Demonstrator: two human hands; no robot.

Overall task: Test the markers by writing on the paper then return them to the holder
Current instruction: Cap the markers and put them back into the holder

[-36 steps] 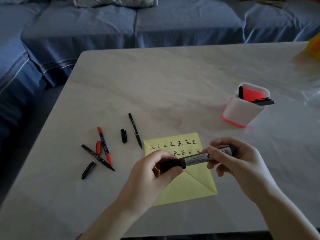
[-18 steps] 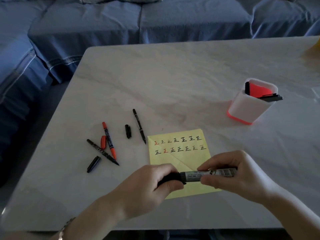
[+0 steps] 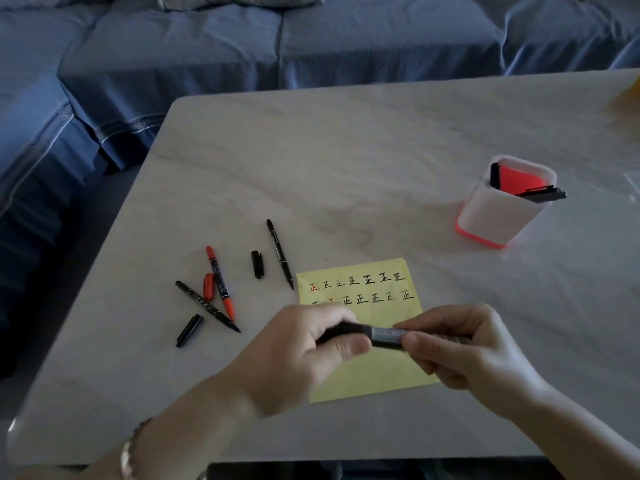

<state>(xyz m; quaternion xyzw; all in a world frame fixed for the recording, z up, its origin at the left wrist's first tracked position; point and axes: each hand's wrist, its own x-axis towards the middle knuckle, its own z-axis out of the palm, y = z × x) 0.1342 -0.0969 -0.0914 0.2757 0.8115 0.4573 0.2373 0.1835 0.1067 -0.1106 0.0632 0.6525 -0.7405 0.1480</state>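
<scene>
Left grip: clenched round the black end of the held marker; the hand is blurred, and a bracelet is worn at the wrist.
Right grip: closed on the grey labelled barrel, which is pinched between thumb and fingers.
Held marker: held roughly level between both hands, above the near half of the paper; whether its cap is seated cannot be told.
Paper: yellow, laid flat on the table near the front edge; two rows of small characters are written across its far part, mostly black, a few red; the left end of the second row is hidden by the left hand.
Holder: white with a red base, stood upright well to the right of the paper and farther back; black markers are leaned inside it, and its inside is seen as red.
Red marker: uncapped, laid left of the paper, with the red cap just beside it.
Near black marker: uncapped, laid aslant, met by the red marker near both tips; the near cap is laid just beside it.
Far black marker: uncapped, its tip pointed at the paper's far-left corner; the far cap is laid just left of it.
Sofa: blue-covered, seen behind the table.
</scene>
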